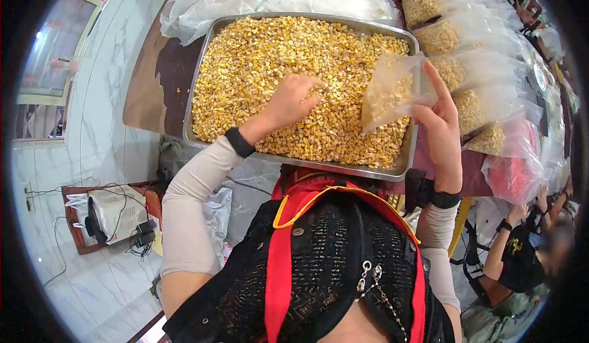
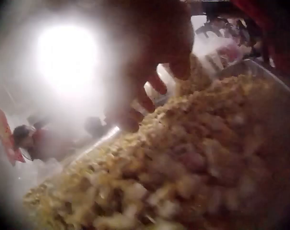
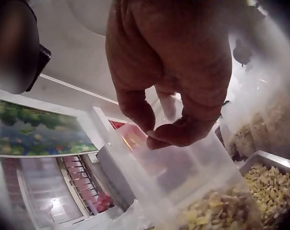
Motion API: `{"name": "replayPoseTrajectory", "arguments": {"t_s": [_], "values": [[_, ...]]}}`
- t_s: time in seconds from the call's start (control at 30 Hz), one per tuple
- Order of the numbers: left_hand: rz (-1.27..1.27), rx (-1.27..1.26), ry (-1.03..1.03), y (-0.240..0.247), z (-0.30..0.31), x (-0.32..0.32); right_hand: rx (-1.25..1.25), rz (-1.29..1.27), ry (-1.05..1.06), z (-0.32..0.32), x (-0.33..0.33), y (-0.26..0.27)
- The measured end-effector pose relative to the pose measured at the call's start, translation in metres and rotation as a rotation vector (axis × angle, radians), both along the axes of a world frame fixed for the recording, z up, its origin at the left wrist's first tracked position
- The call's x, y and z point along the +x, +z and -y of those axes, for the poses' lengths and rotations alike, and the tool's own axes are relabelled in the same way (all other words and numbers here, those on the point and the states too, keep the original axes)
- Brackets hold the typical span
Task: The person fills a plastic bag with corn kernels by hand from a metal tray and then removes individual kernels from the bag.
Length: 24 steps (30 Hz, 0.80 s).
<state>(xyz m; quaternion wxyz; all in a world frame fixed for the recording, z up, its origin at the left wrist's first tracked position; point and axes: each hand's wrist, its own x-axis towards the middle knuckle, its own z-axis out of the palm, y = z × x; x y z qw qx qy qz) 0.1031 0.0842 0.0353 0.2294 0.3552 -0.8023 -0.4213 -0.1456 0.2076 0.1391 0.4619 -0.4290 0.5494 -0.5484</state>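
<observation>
A large metal tray is heaped with yellow corn kernels. My left hand is low over the middle of the heap, fingers loosely bent and thumb apart from them. In the left wrist view its spread fingers point down, tips right at the kernels. Over the tray's right side, my right hand pinches the edge of a clear plastic bag between thumb and a finger, the index finger extended. Some corn lies in the bag's lower part, which the right wrist view shows below the pinching fingertips.
Several filled corn bags stand in a row right of the tray. Empty plastic bags lie behind it. A red plastic bag is at the table's right edge. Another person is at the lower right.
</observation>
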Motion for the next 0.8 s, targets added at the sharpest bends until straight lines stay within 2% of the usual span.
{"name": "replayPoseTrajectory", "arguments": {"t_s": [0.07,0.17,0.23,0.37,0.43,0.57,0.63,0.67,0.77,0.8], "values": [[0.268,-0.746,-0.250,-0.023,-0.025,0.012,-0.003,-0.030,-0.022,-0.001,-0.004,-0.002],[0.359,-0.762,-0.356,-0.021,-0.034,0.011,0.002,-0.013,-0.021,0.001,-0.002,-0.005],[0.374,-0.758,-0.342,-0.032,-0.016,0.004,0.000,-0.025,-0.016,0.002,0.005,-0.003],[0.567,-0.806,-0.286,-0.021,0.022,-0.009,0.017,-0.080,0.015,-0.002,0.005,-0.001],[0.702,-0.731,-0.140,-0.017,0.040,-0.012,0.003,-0.059,0.015,-0.004,0.006,0.000],[0.665,-0.621,-0.042,-0.011,0.065,0.006,-0.010,0.012,-0.026,-0.006,0.008,0.001],[0.610,-0.404,0.035,-0.001,0.065,0.016,-0.009,-0.002,-0.007,-0.004,0.007,-0.001],[0.541,-0.463,0.035,-0.015,0.068,0.023,-0.009,-0.023,0.013,-0.003,0.006,-0.002],[0.605,-0.540,0.022,-0.020,0.051,0.014,-0.016,-0.021,0.011,0.000,0.008,-0.004],[0.652,-0.467,0.001,-0.017,0.043,0.005,-0.016,-0.022,0.013,0.000,0.008,-0.004]]}}
